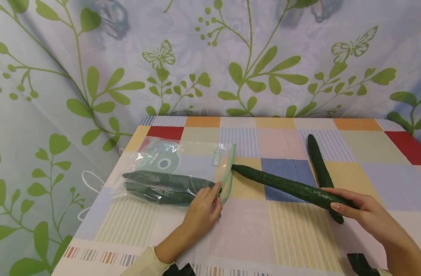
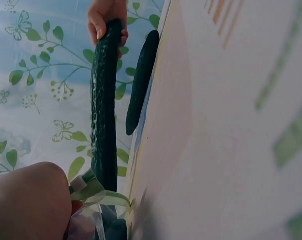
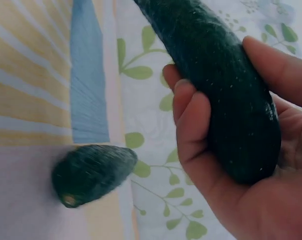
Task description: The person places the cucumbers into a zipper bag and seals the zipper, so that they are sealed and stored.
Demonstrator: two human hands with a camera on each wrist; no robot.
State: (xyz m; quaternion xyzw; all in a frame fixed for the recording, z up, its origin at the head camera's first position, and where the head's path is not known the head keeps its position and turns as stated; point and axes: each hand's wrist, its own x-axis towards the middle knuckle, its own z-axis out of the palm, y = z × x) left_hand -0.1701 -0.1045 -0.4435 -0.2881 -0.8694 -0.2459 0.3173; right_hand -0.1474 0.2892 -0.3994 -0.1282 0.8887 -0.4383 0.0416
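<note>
A clear zip bag (image 1: 196, 153) with a green seal strip lies on the table, its mouth facing right. Inside it two cucumbers (image 1: 162, 178) lie side by side. My left hand (image 1: 203, 207) pinches the near part of the bag's mouth, beside the green strip (image 2: 88, 187). My right hand (image 1: 365, 214) grips one end of a long cucumber (image 1: 283, 182), fingers wrapped round it in the right wrist view. That cucumber's far tip is right at the bag's opening. Another cucumber (image 1: 321, 172) lies on the table behind the right hand, partly overlapped by the held one.
A patchwork-patterned cloth (image 1: 241, 230) covers the table. Behind it hangs a pale curtain (image 1: 210, 57) printed with green leaves and butterflies, reaching down past the table's left edge. White cord loops (image 1: 93, 184) hang beside that edge.
</note>
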